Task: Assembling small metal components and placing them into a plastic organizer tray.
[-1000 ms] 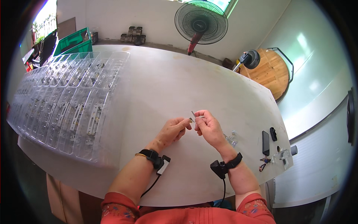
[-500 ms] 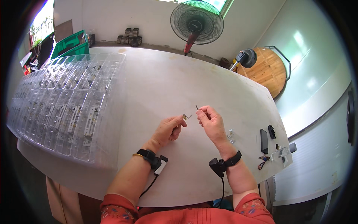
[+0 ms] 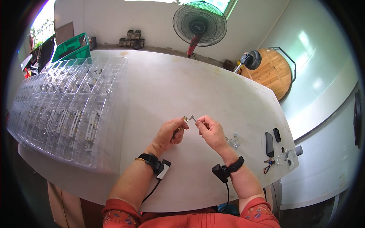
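Note:
Over the middle of the white table, my left hand [image 3: 170, 132] is closed, pinching a small metal part [image 3: 186, 118] with a brassy tint between thumb and forefinger. My right hand [image 3: 211, 132] is closed around a thin metal pin [image 3: 194, 119] that points up and left. The pin's far end reaches a small silvery piece at the brassy part; whether they touch is too small to tell. Beside my right wrist, several small clear and metallic pieces [image 3: 233, 141] lie on the table.
Stacked clear compartment trays [image 3: 57, 114] with metal parts fill the table's left side, a green crate [image 3: 72, 47] behind them. At right lie a black oblong object [image 3: 269, 144], keys [image 3: 269, 161] and a clear plastic bag [image 3: 286, 157]. A fan [image 3: 199, 26] stands beyond the far edge.
My right hand has moved slightly down and left and turned, bringing the pin from upright to the part in my left hand. My left hand has stayed nearly in place.

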